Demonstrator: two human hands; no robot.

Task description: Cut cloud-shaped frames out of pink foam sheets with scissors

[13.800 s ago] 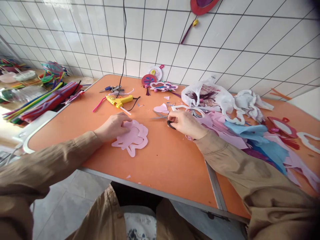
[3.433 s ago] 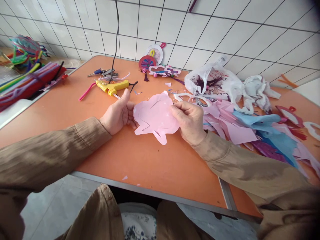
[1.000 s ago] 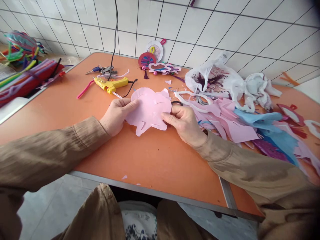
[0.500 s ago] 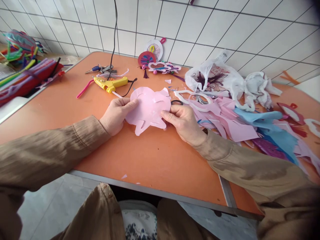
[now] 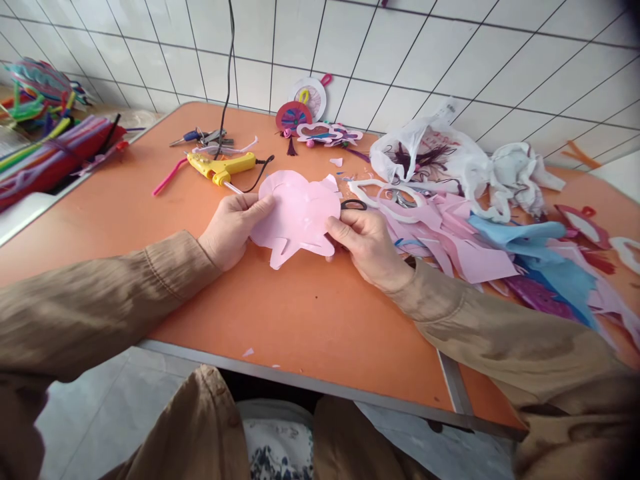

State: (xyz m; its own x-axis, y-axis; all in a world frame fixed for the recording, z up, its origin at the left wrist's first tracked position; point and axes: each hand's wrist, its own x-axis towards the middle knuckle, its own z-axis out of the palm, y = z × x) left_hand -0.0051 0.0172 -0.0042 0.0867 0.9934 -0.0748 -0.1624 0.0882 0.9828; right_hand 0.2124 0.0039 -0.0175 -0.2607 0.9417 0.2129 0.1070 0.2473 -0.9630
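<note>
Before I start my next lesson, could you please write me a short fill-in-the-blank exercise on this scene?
1. The left hand and the right hand hold a cutout whose colour is ____.
2. The glue gun on the table has a body coloured ____.
3. Seen by the person, the plastic bag lies to the ____ of the glue gun.

Missing words: pink; yellow; right.
</note>
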